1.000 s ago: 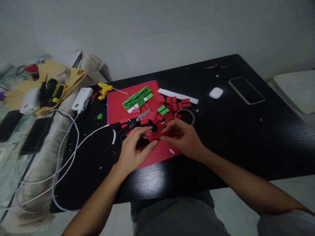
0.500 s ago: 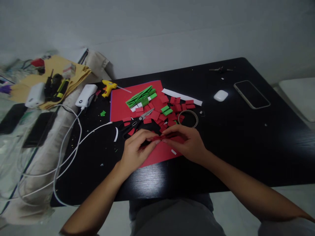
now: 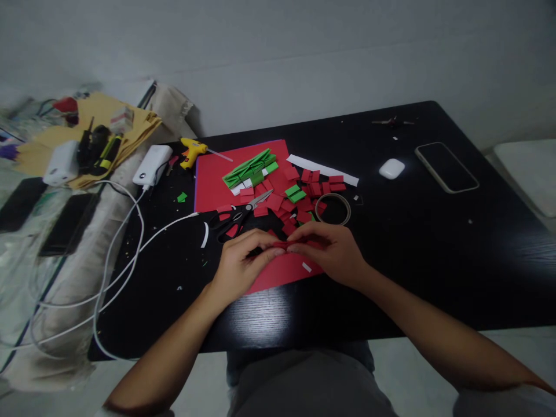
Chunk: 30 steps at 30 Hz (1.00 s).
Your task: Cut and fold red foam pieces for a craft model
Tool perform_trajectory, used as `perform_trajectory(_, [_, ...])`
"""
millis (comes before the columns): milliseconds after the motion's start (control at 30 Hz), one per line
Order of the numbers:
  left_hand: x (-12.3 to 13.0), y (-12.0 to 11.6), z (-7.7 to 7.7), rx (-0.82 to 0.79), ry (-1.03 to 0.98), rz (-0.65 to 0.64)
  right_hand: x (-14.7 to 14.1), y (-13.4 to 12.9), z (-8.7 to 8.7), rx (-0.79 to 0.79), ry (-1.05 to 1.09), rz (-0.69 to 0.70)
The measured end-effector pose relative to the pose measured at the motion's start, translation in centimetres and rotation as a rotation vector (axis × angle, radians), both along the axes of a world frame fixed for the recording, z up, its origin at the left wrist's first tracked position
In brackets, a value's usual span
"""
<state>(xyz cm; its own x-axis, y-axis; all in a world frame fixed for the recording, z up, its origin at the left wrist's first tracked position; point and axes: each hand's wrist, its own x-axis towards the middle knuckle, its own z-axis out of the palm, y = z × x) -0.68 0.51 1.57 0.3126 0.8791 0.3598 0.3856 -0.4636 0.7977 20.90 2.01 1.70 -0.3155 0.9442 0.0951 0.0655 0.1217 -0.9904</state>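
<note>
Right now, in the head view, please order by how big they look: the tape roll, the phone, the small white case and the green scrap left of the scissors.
Largest to smallest:
1. phone
2. tape roll, counting its outer outline
3. small white case
4. green scrap
</note>
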Motion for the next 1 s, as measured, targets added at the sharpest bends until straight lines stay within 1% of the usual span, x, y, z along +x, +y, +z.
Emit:
perform_trajectory(100, [0.23,0.04,0.22,-0.135,-0.102,0.002,-0.02,0.12,-0.09,-0.137,0.112,0.046])
perform_trajectory(167, [0.39,-0.05,0.31,-0.247,-0.178,-0.002,-0.05,0.19,-0.17,-0.188,0.166,0.07])
perform_trajectory(233, [0.48,-0.2,0.32,-0.342,-0.232,-0.008,-0.08,0.21,-0.22,-0.204,0.19,0.076])
perform_trajectory(333, [0.44,-0.42,0.16,-0.399,-0.253,-0.005,-0.13,0.15,-0.24,-0.205,0.195,0.064])
perform_trajectory(433, [0.37,-0.47,-0.14,-0.38,-0.217,0.0,-0.13,0.06,-0.23,-0.182,0.163,0.046])
perform_trajectory(600, [0.44,-0.29,-0.39,-0.276,-0.068,0.001,-0.09,-0.02,-0.17,-0.108,0.076,0.014])
perform_trajectory(700, [0.46,-0.26,-0.29,-0.22,-0.017,0.005,-0.09,-0.02,-0.19,-0.105,0.058,0.012])
perform_trajectory(833, [0.48,-0.31,-0.18,-0.192,-0.024,-0.007,-0.1,0.1,-0.29,-0.13,0.085,0.03])
perform_trajectory(1000, [0.56,-0.4,-0.41,-0.243,-0.077,-0.007,-0.1,0.2,-0.2,-0.175,0.112,0.048])
